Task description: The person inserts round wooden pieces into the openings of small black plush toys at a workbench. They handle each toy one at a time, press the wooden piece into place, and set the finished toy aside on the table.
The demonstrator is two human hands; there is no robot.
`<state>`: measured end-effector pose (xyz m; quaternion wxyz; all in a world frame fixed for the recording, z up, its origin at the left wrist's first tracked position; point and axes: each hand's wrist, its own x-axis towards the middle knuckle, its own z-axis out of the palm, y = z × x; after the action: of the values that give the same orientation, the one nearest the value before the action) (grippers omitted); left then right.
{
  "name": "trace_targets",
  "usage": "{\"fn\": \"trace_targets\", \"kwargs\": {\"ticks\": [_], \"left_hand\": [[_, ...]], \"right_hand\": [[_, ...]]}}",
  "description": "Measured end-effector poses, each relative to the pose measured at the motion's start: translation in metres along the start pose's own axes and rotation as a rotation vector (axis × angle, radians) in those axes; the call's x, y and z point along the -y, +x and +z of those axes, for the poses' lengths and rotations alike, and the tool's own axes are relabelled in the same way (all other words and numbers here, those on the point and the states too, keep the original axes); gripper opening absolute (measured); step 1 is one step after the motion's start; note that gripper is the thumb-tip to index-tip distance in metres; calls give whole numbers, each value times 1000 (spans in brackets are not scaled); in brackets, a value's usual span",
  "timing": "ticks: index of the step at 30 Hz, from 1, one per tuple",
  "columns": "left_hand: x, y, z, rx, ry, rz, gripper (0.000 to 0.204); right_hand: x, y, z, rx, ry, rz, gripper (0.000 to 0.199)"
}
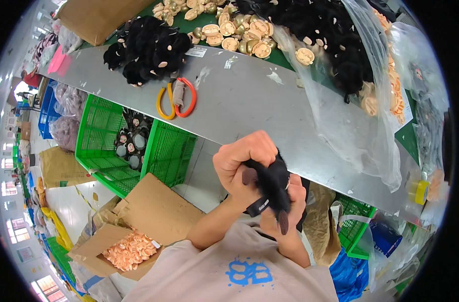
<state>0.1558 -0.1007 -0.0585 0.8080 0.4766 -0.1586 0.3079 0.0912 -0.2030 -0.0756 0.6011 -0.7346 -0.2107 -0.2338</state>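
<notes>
Above my shirt front, both hands grip one black plush toy piece [273, 185] with brown flaps at two ends and a black tag. My left hand [243, 163] is a closed fist round its upper part. Lower and to the right, my right hand [295, 204] is closed on its other side; some of its fingers are hidden. On the grey metal table [249, 95] beyond lies a pair of cutters [178, 95] with one yellow and one red handle. A heap of black plush pieces [156, 48] sits behind the cutters.
Peach and gold plastic face pieces [229, 43] cover the table's far side. A clear plastic bag [330, 131] of black plush drapes over the right. Below left stand a green crate [161, 158] with plush toys and a cardboard box [98, 239] of peach parts. Yellow tape [421, 191] lies far right.
</notes>
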Motion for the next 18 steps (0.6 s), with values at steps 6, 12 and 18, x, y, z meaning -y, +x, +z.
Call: {"fn": "trace_targets", "kwargs": {"ticks": [6,12,18], "left_hand": [[17,-6,7,-35,11,-102,48],[34,3,20,-209,105,-59,11],[20,2,21,-56,161,-484,9]], "right_hand": [[-12,5,-9,-58,-103,-11,33],[-4,31,1,-173,-123,230,20],[-4,37,-18,-241,100,476,25]]}}
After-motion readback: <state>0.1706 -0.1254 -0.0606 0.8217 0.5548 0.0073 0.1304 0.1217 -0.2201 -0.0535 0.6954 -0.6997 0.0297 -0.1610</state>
